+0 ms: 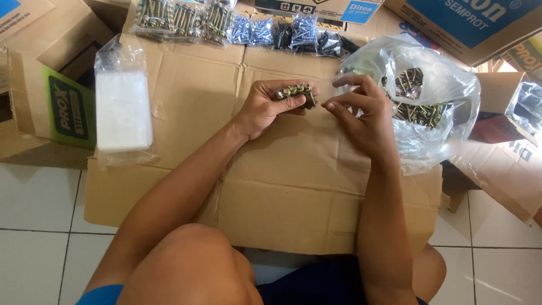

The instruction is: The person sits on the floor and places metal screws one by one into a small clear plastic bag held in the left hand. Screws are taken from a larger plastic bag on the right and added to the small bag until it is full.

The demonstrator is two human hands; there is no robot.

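Head view: looking down over both forearms and a bare knee onto a flattened cardboard box point(271, 186) lying on white floor tiles.
Left hand point(265, 107): closed around a small bundle of brass-coloured screws point(294, 92); heads poke out in a row above the fingers, shanks hidden in the palm.
Right hand point(358, 116): just beside the bundle, not touching it as far as can be seen; thumb and forefinger pinched together, other fingers spread. Whether a single screw sits in the pinch cannot be told, too small.
Plastic bag point(440, 96): clear, open, right of the right hand, on the box edge; loose screws inside, partly veiled by crinkled film.
White packet point(123, 110): clear wrapper over a white block, left part of the box; contents not readable.
Small bags point(237, 25): row along the far edge, brass screws at left, silver and black ones at right; top of row cut off by the frame.
Cartons point(51, 107): ring the work area, mostly cropped.
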